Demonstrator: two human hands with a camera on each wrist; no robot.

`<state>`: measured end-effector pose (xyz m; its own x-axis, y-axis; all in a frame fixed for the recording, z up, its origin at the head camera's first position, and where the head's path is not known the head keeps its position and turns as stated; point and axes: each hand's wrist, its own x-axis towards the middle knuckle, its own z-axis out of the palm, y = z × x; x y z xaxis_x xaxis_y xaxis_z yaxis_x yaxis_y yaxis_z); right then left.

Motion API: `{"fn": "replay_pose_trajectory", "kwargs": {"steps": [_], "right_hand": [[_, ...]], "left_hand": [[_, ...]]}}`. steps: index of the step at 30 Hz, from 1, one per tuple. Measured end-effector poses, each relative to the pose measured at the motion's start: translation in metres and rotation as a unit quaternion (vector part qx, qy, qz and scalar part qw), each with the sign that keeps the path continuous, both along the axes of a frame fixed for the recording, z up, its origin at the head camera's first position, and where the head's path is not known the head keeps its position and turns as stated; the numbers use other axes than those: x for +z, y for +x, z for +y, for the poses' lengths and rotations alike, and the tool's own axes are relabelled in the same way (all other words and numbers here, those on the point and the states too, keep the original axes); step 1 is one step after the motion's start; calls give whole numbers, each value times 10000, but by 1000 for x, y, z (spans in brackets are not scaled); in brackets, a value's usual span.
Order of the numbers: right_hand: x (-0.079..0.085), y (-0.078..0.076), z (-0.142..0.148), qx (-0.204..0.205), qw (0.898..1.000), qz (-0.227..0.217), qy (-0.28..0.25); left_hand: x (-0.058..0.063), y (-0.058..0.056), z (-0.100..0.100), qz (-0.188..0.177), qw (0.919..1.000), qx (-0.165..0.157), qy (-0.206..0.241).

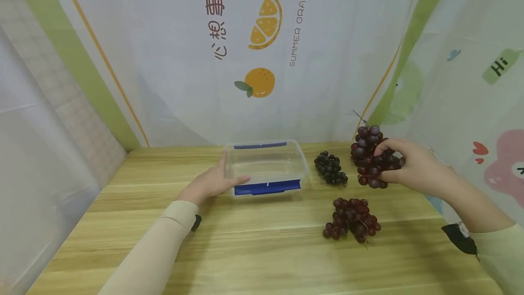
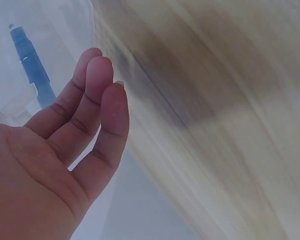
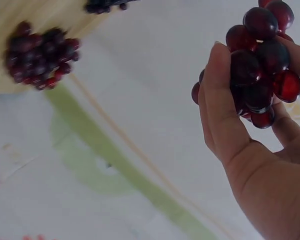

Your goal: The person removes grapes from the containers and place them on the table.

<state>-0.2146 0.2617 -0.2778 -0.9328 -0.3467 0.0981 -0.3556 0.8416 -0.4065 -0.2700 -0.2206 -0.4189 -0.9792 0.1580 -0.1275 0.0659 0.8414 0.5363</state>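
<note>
A clear plastic box (image 1: 266,165) with blue latches stands at the back middle of the table. My left hand (image 1: 214,180) rests against its left end, straight thumb along the front rim and index finger on the left side. In the left wrist view three fingers (image 2: 102,107) bend loosely beside the box. My right hand (image 1: 403,166) grips a bunch of dark red grapes (image 3: 257,65) between thumb and fingers. Another red bunch (image 3: 40,55) shows on the table in the right wrist view. A smaller black bunch (image 1: 330,168) lies right of the box.
Nearer the front lies a red grape bunch (image 1: 352,220). The wooden table (image 1: 262,254) ends at a printed curtain (image 1: 176,58) behind, with cloth on both sides.
</note>
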Motion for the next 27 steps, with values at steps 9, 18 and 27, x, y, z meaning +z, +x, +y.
{"fn": "replay_pose_trajectory", "kwargs": {"steps": [9, 18, 27], "right_hand": [[-30, 4, 51, -230, 9970, -144, 720], [-75, 2, 86, -369, 9897, -1303, 466], [-101, -8, 97, -244, 9770, -2097, 316]], "left_hand": [[3, 3, 0, -155, 9998, 39, -70], [2, 0, 1, -186, 9998, 43, -11], [-1, -3, 1, -193, 9998, 107, -21]]}}
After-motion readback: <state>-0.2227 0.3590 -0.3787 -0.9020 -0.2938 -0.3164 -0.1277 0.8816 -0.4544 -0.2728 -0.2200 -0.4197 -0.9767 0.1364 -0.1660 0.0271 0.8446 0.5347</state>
